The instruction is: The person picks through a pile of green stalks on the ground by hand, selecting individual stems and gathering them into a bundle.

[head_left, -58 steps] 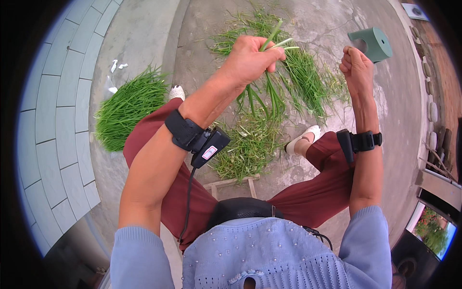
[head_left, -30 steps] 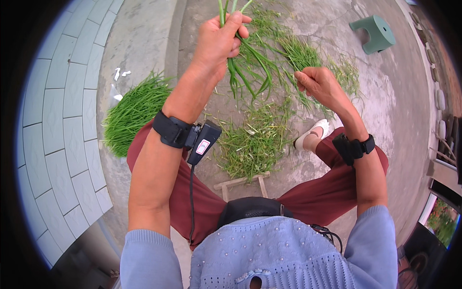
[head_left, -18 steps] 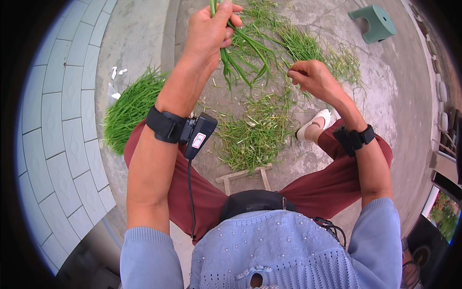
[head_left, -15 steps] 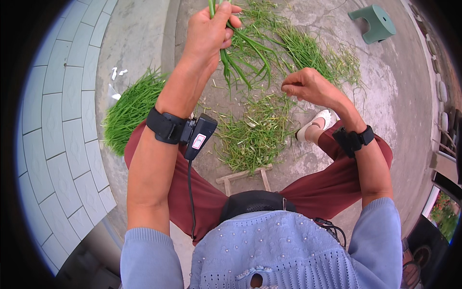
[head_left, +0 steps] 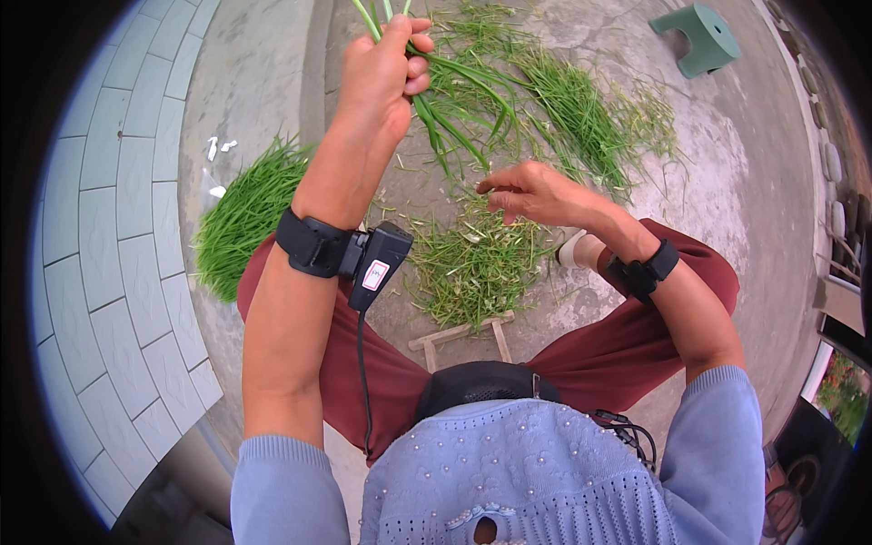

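At the top, my left hand (head_left: 380, 77) is closed round a small bunch of chives (head_left: 440, 125). The pale stalk ends poke out above the fist, and the long green leaves droop to the right. My right hand (head_left: 543, 195) hovers below the leaf tips, over a heap of chive trimmings (head_left: 477, 272). Its fingers are stretched out and slightly apart, with nothing seen between them. A thick bundle of chives (head_left: 250, 222) lies on the ground left of my left forearm. Further off to the right lies another loose pile of chives (head_left: 572, 100).
A green plastic stool (head_left: 704, 44) stands at the far right. Near my knees a wooden frame (head_left: 463, 331) sits by the trimmings. White scraps (head_left: 214, 149) lie on the concrete ground beside the left bundle. A tiled surface (head_left: 104, 227) runs along the left.
My right hand has moved left and nearer, toward the trimmings, and its fingers have spread from a pinch. My left hand has shifted slightly left and nearer, still holding the chives.
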Available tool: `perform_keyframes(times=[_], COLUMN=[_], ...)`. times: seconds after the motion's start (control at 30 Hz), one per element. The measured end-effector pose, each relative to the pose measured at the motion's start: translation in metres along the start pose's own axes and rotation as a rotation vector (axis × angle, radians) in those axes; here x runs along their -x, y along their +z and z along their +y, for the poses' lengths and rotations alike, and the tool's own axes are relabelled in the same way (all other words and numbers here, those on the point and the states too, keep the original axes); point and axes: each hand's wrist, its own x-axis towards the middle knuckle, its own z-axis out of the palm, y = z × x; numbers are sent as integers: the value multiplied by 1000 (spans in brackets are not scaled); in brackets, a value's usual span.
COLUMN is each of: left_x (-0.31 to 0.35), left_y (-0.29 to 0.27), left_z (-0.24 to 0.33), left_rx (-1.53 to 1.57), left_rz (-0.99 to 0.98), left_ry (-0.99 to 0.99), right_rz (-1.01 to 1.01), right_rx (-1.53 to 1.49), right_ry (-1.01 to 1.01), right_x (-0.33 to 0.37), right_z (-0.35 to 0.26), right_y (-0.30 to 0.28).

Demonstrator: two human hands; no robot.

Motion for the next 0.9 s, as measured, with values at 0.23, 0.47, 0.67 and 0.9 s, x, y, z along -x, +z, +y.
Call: perform_keyframes(times=[0.23, 0.47, 0.67, 0.9], left_x=[0, 4, 6, 7], left_y=[1, 3, 6, 7], left_z=[-2, -3, -6, -10], left_rx=[18, 25, 23, -8], left_rz=[18, 24, 17, -44], left_ry=[-23, -69, -94, -113], right_rz=[228, 257, 303, 396], right_rx=[-346, -414, -376, -159], right_ry=[32, 23, -19, -96], right_x=[-5, -5, -6, -10], right_z=[-9, -15, -18, -14], right_y=[-1, -1, 1, 1])
